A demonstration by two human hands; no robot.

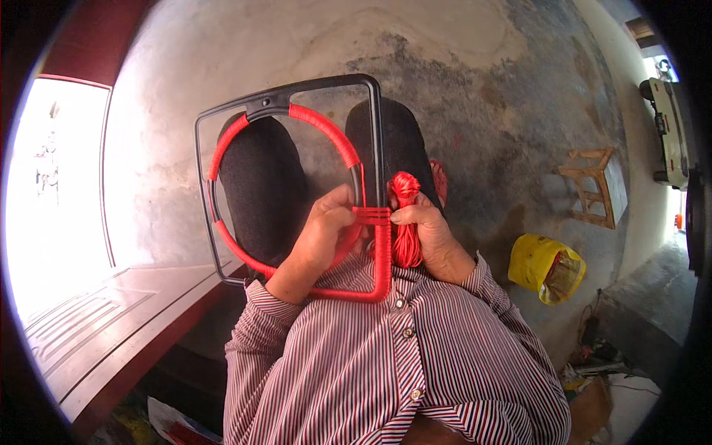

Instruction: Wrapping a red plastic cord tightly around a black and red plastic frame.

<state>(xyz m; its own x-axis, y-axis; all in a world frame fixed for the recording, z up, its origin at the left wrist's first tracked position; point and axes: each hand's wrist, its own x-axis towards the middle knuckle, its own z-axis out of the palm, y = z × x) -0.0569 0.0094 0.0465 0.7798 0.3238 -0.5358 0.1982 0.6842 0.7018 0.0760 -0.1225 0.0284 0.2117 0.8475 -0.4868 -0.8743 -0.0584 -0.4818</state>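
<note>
A black frame with rounded corners is held upright over my lap, with a ring inside it. Red cord wraps much of the ring, plus the frame's lower edge and lower right side. My left hand is closed on the ring's right side, its thumb against several red strands that span from ring to frame. Just outside the frame's right side, my right hand is closed around a looped bundle of red cord, thumb and finger pinching near the strands. The fingertips behind the frame are partly hidden.
Below is a stained concrete floor. A yellow bag stands to the right, with a small wooden stool beyond it. A panelled door-like board lies at the left, by a bright doorway. Clutter gathers at lower right.
</note>
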